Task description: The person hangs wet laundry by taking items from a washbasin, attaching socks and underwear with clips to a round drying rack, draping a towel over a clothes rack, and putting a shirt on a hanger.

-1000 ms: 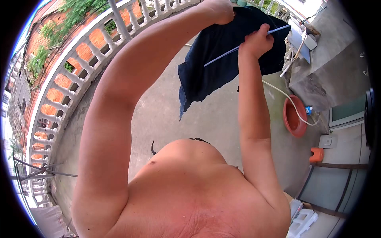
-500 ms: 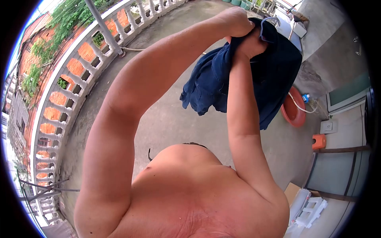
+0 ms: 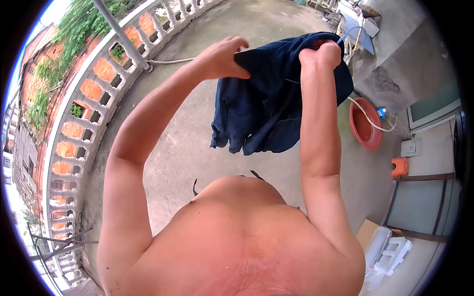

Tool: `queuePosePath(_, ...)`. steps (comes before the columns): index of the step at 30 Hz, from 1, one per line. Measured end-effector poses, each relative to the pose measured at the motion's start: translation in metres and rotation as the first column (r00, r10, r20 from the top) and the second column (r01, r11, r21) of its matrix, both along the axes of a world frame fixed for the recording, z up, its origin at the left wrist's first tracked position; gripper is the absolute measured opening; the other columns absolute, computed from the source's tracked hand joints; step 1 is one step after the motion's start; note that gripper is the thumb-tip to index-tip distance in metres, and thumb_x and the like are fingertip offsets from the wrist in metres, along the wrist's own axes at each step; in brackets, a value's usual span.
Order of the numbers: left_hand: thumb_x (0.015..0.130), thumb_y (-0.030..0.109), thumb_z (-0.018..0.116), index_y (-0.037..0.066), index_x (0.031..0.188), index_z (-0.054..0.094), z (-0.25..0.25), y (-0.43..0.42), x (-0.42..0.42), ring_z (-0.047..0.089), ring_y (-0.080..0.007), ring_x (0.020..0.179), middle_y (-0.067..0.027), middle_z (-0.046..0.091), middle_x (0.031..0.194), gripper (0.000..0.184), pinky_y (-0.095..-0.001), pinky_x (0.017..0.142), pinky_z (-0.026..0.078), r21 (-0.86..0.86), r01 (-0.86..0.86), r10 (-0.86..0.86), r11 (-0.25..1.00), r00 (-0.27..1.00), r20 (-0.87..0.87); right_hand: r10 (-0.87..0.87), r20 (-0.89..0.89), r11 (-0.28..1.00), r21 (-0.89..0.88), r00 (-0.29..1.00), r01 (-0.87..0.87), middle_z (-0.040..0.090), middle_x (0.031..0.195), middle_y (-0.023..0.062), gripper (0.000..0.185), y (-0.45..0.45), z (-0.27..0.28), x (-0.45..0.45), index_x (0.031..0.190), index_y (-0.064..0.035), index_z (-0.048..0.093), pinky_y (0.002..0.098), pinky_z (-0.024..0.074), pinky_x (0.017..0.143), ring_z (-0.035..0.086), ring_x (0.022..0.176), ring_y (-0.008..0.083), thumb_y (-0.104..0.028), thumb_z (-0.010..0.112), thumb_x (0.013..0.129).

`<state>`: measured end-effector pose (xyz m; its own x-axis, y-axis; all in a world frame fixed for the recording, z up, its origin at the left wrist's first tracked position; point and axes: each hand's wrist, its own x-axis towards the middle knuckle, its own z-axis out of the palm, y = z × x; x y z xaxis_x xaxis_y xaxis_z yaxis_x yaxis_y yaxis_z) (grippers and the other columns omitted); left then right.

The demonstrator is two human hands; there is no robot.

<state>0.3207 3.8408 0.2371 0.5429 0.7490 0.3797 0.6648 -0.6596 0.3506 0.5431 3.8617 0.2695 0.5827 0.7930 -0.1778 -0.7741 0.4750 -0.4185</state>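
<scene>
A dark blue cloth garment (image 3: 269, 98) hangs spread out ahead of my chest, its ragged-looking lower edge pointing toward me. My right hand (image 3: 321, 54) is closed on its upper right part. From beside that hand a light blue curved piece, which looks like a clothes hanger (image 3: 351, 30), sticks out; whether my fingers also grip it is hidden. My left hand (image 3: 224, 59) is at the garment's upper left side, thumb and fingers apart, the thumb close to the cloth. I cannot tell whether it touches.
A white balustrade (image 3: 111, 74) and a metal pole (image 3: 118, 32) line the left side. At right lie a reddish basin (image 3: 377, 135) with a hose (image 3: 365, 112), an orange stool-like object (image 3: 400, 166) and white foam pieces (image 3: 392, 254). A broom (image 3: 369, 12) stands at the back.
My left hand has come away from beside my right hand, moving left and opening. The garment has shifted left and spread wider. My right hand keeps its hold, slightly lower and further right.
</scene>
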Motion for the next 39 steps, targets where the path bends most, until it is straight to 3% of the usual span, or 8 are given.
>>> queuePosePath(2,0.066,0.021,0.075,0.005,0.117,0.049,-0.026,-0.004,-0.019,0.058,-0.0235,0.089,-0.0119,0.060,0.096,0.060,-0.0330,0.081,0.046,0.009,-0.035,0.035,0.999,0.998,-0.051,0.005,0.003,1.000,0.007,1.000,-0.005,0.046,0.068,0.0014,0.016,0.003,0.006,-0.005,0.069,-0.0056,0.047,0.0253,0.0396,0.053,0.043,0.057,0.0137,-0.001,0.037,0.080)
queuePosePath(5,0.072,-0.006,0.063,0.001,0.103,0.054,-0.040,0.009,-0.044,0.058,-0.0111,0.080,-0.0033,0.062,0.086,0.034,-0.0253,0.073,0.048,-0.531,0.055,0.205,0.846,0.885,0.418,0.005,0.151,1.000,0.002,0.989,-0.005,0.046,0.067,0.0036,0.014,0.008,0.012,-0.016,0.071,-0.0037,0.047,0.0266,0.0394,0.052,0.043,0.056,0.0154,-0.001,0.037,0.080)
queuePosePath(12,0.080,0.017,0.067,0.002,0.091,0.065,0.001,0.029,-0.092,0.056,-0.0053,0.072,0.0023,0.062,0.079,0.019,-0.0193,0.067,0.045,-0.498,0.300,0.195,0.813,0.666,0.720,0.342,0.451,0.917,0.030,0.824,-0.397,0.050,0.068,0.0117,0.012,0.042,0.003,0.017,0.075,0.0020,0.048,0.0361,0.0465,0.057,0.048,0.056,0.0205,-0.004,0.043,0.084)
queuePosePath(19,0.089,0.026,0.054,0.003,0.110,0.060,0.024,0.069,-0.074,0.056,-0.0105,0.092,-0.0037,0.063,0.098,0.031,-0.0239,0.081,0.044,-0.368,0.247,0.067,0.896,0.746,0.662,0.277,0.412,0.928,0.119,0.868,-0.353,0.056,0.067,0.0094,0.011,0.033,0.021,-0.005,0.076,-0.0031,0.053,0.0365,0.0533,0.056,0.057,0.057,0.0195,-0.007,0.047,0.085)
queuePosePath(23,0.089,0.029,0.055,0.005,0.110,0.060,0.060,0.080,-0.020,0.056,-0.0113,0.092,-0.0042,0.063,0.096,0.032,-0.0261,0.083,0.044,-0.028,0.174,-0.146,0.984,0.893,0.425,0.387,0.435,0.857,0.157,0.813,-0.491,0.059,0.072,0.0124,0.012,0.049,0.019,-0.009,0.079,0.0008,0.054,0.0392,0.0542,0.065,0.060,0.066,0.0234,-0.006,0.046,0.084)
queuePosePath(25,0.087,0.027,0.057,0.004,0.105,0.062,0.070,0.082,0.007,0.057,-0.0102,0.083,-0.0037,0.064,0.088,0.029,-0.0247,0.079,0.044,-0.151,0.091,-0.073,0.984,0.990,0.123,0.411,0.443,0.838,0.161,0.797,-0.521,0.059,0.073,0.0130,0.013,0.061,0.016,-0.007,0.079,0.0018,0.055,0.0400,0.0538,0.068,0.060,0.068,0.0242,-0.006,0.046,0.084)
queuePosePath(30,0.080,0.028,0.059,0.004,0.094,0.065,0.065,0.123,0.050,0.064,-0.0244,0.074,-0.0138,0.065,0.078,0.028,-0.0329,0.070,0.048,-0.004,-0.129,0.127,0.992,0.974,0.188,0.411,0.500,0.811,0.181,0.762,-0.556,0.057,0.093,0.0234,0.014,0.076,0.028,0.029,0.087,0.0080,0.051,0.0530,0.0454,0.086,0.057,0.092,0.0348,-0.004,0.044,0.083)
queuePosePath(39,0.074,0.023,0.060,0.007,0.084,0.066,0.103,0.186,0.142,0.061,-0.0323,0.075,-0.0156,0.063,0.078,0.019,-0.0383,0.067,0.048,0.124,-0.126,0.099,0.984,0.973,0.207,0.368,0.500,0.907,-0.006,0.784,-0.422,0.057,0.087,0.0190,0.023,0.158,0.053,0.104,0.098,0.0046,0.042,0.0385,0.0556,0.062,0.062,0.075,0.0282,-0.018,0.038,0.092)
